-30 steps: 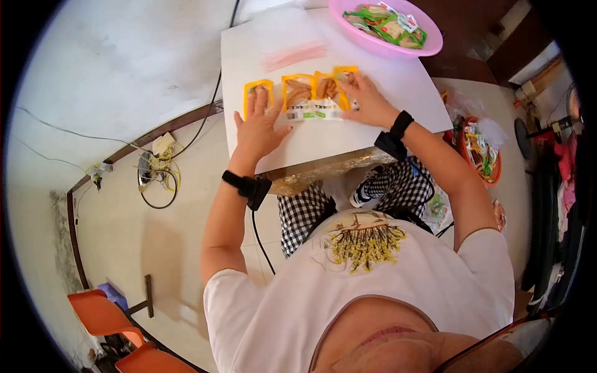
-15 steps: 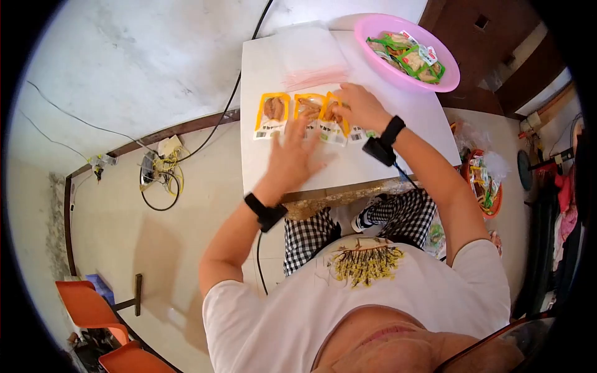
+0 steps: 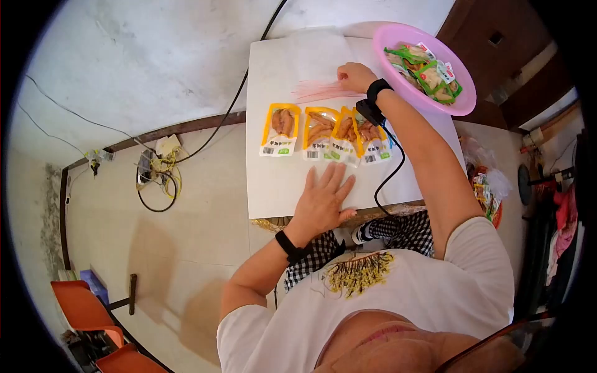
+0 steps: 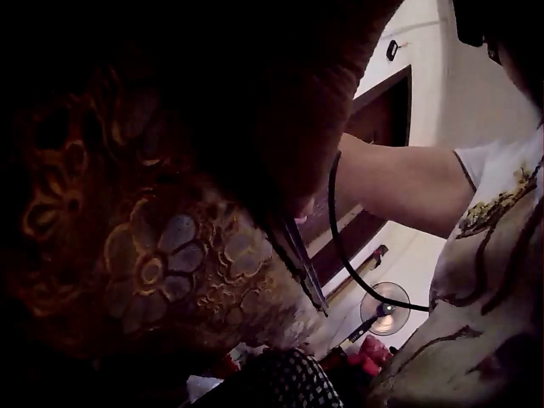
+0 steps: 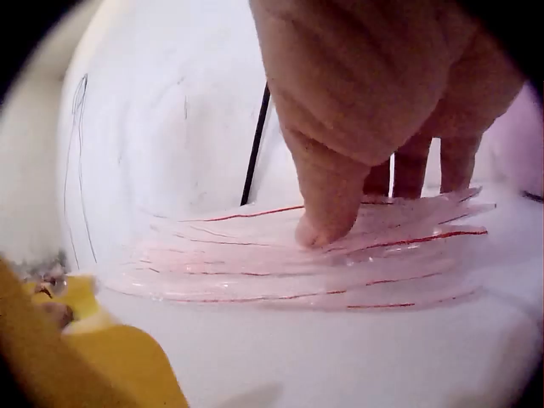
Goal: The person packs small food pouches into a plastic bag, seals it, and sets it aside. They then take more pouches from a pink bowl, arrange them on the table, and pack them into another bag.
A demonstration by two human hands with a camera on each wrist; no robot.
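Fingers spread, my left hand (image 3: pixel 319 202) lies near the table's front edge, its fingertips right at the lower edges of the yellow-and-white food pouches (image 3: pixel 318 130). The pouches lie in a row with brown pieces showing through their windows; the leftmost pouch (image 3: pixel 281 129) sits apart, the others overlap. Farther back, my right hand (image 3: pixel 356 77) reaches down onto a stack of clear plastic bags (image 3: pixel 314 91) with red lines. In the right wrist view, its thumb and fingers point down onto the bags (image 5: pixel 255 272). The left wrist view is mostly dark.
A pink basin (image 3: pixel 463 102) holding green-edged packets stands at the white table's (image 3: pixel 273 186) back right corner. A black cable (image 3: pixel 398 168) hangs from the right wrist. An orange basket of packets sits on the floor at right.
My right hand has left the pouches and moved back to the plastic bags. My left hand has drawn back toward the table's front edge. The pouches on the right now show uncovered.
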